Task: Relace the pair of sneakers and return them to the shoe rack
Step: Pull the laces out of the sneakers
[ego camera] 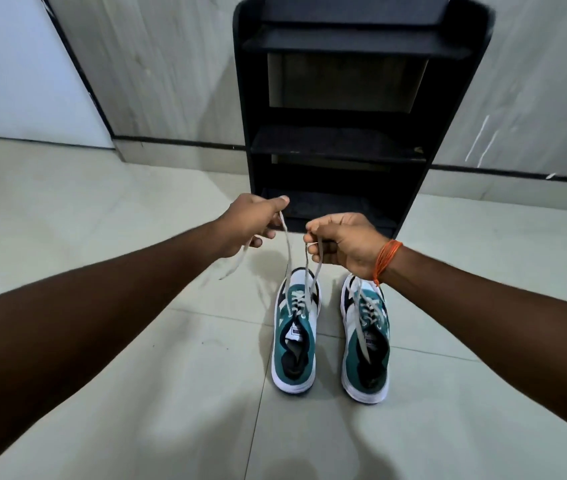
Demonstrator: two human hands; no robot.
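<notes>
Two teal, white and black sneakers stand side by side on the floor, toes pointing away from me. The left sneaker has its grey lace pulled up taut in two strands. My left hand pinches one strand, whose loose end dangles down to the left. My right hand, with an orange thread at the wrist, grips the other strand. The right sneaker is laced, and one lace end lies loose over its opening. Behind the shoes stands the black shoe rack, its shelves bare.
The rack stands against a pale marbled wall with a dark skirting line. A white door or panel is at the far left. Light floor tiles surround the shoes.
</notes>
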